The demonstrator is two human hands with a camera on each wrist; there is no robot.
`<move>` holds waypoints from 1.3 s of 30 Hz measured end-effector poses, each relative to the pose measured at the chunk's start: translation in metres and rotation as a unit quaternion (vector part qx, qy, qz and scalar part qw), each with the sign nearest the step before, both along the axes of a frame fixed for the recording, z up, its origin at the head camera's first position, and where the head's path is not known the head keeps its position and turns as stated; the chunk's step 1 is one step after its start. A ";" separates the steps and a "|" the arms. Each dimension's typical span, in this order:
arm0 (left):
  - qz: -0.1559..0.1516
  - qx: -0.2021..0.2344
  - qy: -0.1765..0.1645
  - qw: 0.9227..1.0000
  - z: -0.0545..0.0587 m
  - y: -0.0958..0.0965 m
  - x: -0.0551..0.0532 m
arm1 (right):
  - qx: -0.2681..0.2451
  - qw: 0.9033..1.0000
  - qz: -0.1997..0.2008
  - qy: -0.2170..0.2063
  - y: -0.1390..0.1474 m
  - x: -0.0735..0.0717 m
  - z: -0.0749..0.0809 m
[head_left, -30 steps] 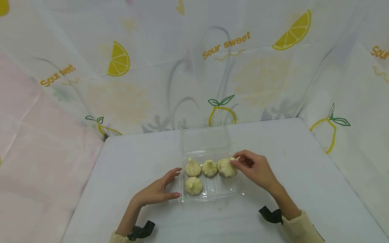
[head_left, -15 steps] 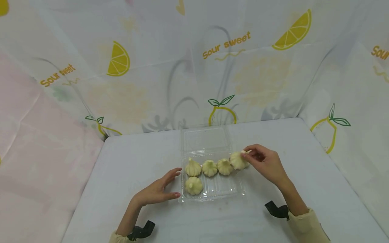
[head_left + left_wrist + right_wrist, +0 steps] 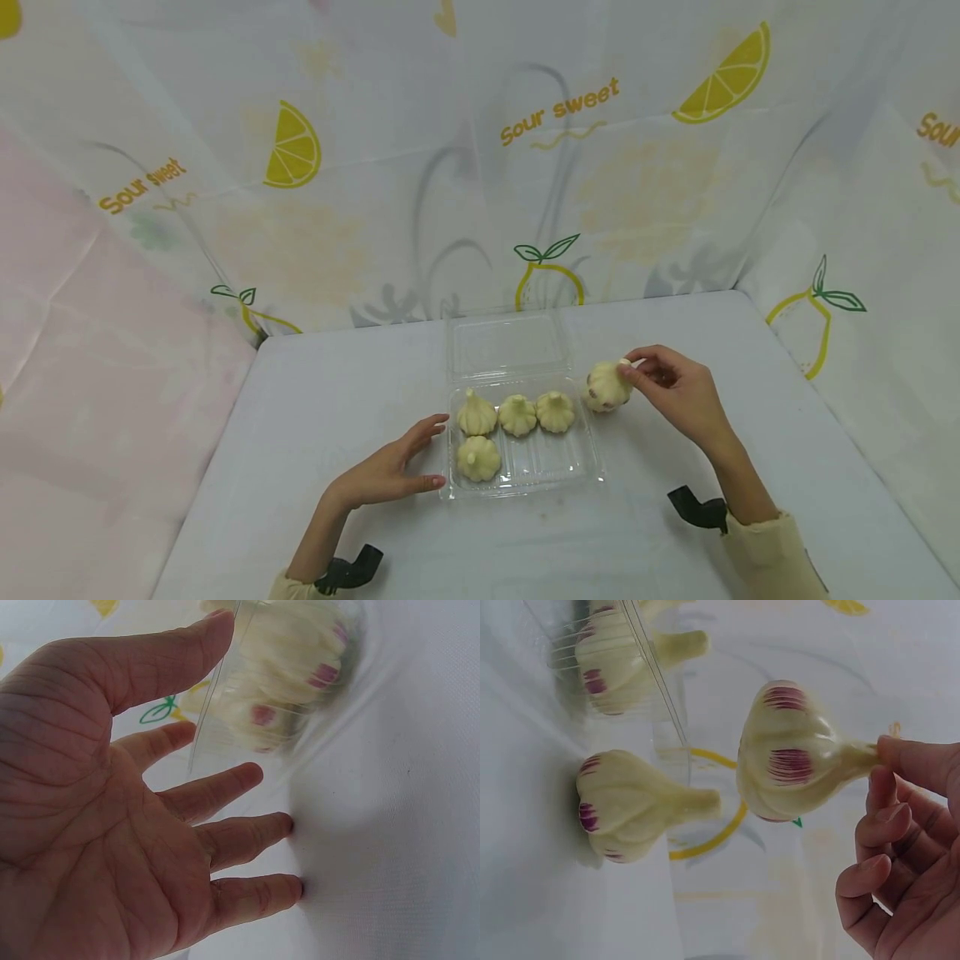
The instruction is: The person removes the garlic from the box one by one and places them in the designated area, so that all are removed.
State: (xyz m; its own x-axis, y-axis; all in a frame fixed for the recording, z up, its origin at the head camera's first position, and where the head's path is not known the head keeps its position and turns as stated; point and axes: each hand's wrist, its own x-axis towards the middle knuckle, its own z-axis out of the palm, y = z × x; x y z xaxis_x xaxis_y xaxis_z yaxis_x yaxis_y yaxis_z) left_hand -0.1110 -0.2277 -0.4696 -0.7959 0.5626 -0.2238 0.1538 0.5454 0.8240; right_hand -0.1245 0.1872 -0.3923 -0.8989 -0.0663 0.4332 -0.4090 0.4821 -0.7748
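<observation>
My right hand (image 3: 678,396) pinches a cream garlic bulb (image 3: 787,754) by its stem, raised to the right of a clear plastic box (image 3: 543,482). Purple streaks mark the bulb's base in the right wrist view. Another garlic bulb (image 3: 622,806) stands on the table just outside the box, mostly hidden behind the held one in the head view. Inside the box are several garlic bulbs: three along the back row, and a front-left bulb (image 3: 477,459). My left hand (image 3: 386,471) has its fingers spread and relaxed, with thumb and fingertips right at the box's left edge.
The box's clear lid (image 3: 510,346) lies folded back toward the far edge of the white table (image 3: 360,375). A curtain (image 3: 375,208) printed with lemons rises behind and at both sides. A black wrist mount (image 3: 697,508) sits on each forearm.
My right hand has lifted the garlic bulb out over the box's right side and carried it rightward, uncovering the back-right bulb in the box. The left hand has stayed still.
</observation>
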 end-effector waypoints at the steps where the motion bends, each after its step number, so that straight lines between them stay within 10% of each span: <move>1: 0.000 -0.001 0.000 1.000 0.000 0.000 0.000 | 0.000 1.000 -0.002 0.001 0.001 0.000 0.000; 30: 0.001 -0.009 0.004 1.000 0.000 0.000 -0.001 | 0.004 0.999 -0.030 -0.018 0.028 -0.009 -0.011; 39: -0.002 0.004 0.005 1.000 -0.003 -0.001 -0.001 | -0.007 0.999 -0.034 -0.038 0.050 -0.026 -0.048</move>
